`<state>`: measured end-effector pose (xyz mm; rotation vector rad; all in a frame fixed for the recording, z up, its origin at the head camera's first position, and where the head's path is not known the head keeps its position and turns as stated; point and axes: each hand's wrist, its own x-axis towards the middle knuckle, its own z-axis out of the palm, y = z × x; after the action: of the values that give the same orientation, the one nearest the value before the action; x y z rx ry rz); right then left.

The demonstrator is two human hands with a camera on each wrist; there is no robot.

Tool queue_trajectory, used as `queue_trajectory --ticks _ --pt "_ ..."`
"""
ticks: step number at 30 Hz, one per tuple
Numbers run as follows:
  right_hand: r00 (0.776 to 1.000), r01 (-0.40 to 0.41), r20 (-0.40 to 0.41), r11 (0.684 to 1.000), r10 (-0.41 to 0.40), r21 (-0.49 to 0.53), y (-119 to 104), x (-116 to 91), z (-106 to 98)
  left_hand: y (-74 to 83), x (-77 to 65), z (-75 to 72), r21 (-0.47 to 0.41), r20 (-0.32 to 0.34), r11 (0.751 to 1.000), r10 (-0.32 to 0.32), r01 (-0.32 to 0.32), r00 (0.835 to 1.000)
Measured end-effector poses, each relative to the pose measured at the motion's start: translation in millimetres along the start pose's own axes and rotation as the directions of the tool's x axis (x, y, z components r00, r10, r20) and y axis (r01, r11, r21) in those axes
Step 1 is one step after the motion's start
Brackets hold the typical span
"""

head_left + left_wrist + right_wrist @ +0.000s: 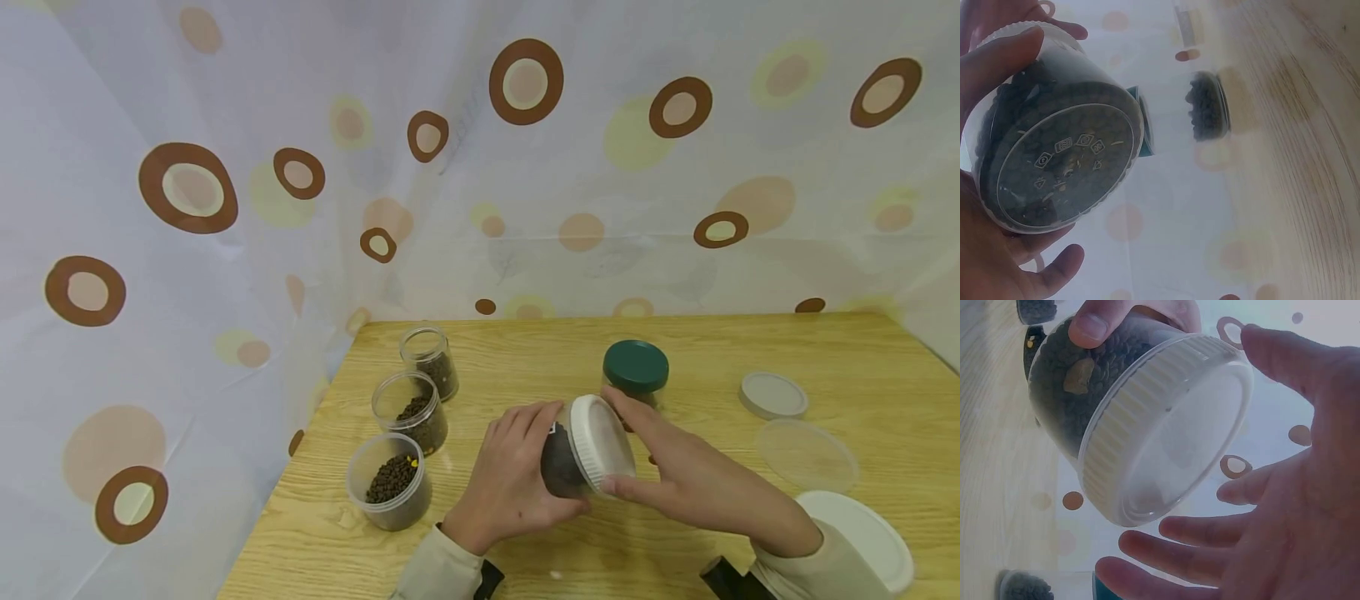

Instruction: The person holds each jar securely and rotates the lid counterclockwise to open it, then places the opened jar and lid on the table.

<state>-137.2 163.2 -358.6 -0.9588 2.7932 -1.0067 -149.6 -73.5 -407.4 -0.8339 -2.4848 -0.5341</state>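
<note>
My left hand (510,479) grips a clear plastic jar (561,467) filled with dark, bean-like pieces, held tilted above the table. A white ribbed lid (606,446) sits on its mouth and faces right. Moulded marks show on the base of the jar in the left wrist view. My right hand (701,475) is beside the lid, its thumb close to the rim. In the right wrist view, the fingers (1204,531) of that hand are spread and fairly straight around the lid (1172,437). Whether the thumb touches the rim, I cannot tell.
Three lidless clear jars, the nearest one (390,492) included, stand in a row at the left, each partly filled with dark pieces. Behind my hands is a jar with a green lid (636,365). Loose lids, including a white one (862,537), lie on the wooden table's right side.
</note>
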Motion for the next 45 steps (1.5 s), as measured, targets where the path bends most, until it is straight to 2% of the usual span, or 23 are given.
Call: queue_trajectory --ticks 7,14,19,28,36,41,45 --pt "0.989 -0.147 0.016 0.986 0.146 0.072 -1 4 -3 0.0 0.1 -0.9 0.008 0.006 1.000 -0.010 0.010 1.000" --pt "0.950 -0.310 0.054 0.948 0.306 0.079 -2 7 -3 1.8 1.1 -1.4 -0.002 0.006 1.000 -0.014 0.014 1.000" --pt "0.925 -0.372 0.099 0.927 0.367 0.044 -2 11 -2 4.0 1.3 -1.6 0.007 0.003 1.000 -0.004 0.004 1.000" --pt "0.911 -0.400 0.116 0.916 0.396 0.013 -4 15 2 4.8 0.5 1.1 0.070 -0.021 0.997 0.030 -0.029 0.999" --pt "0.896 -0.429 0.121 0.903 0.426 -0.006 -8 16 5 6.0 -0.2 2.4 0.072 -0.020 0.997 0.031 -0.030 0.999" --pt "0.912 -0.395 0.132 0.918 0.389 0.025 -8 16 5 5.8 -1.2 2.9 0.082 -0.023 0.996 0.042 -0.040 0.999" --pt "0.944 -0.313 0.132 0.948 0.303 0.060 -6 14 6 4.6 -2.7 3.3 0.081 -0.003 0.996 0.031 -0.031 1.000"
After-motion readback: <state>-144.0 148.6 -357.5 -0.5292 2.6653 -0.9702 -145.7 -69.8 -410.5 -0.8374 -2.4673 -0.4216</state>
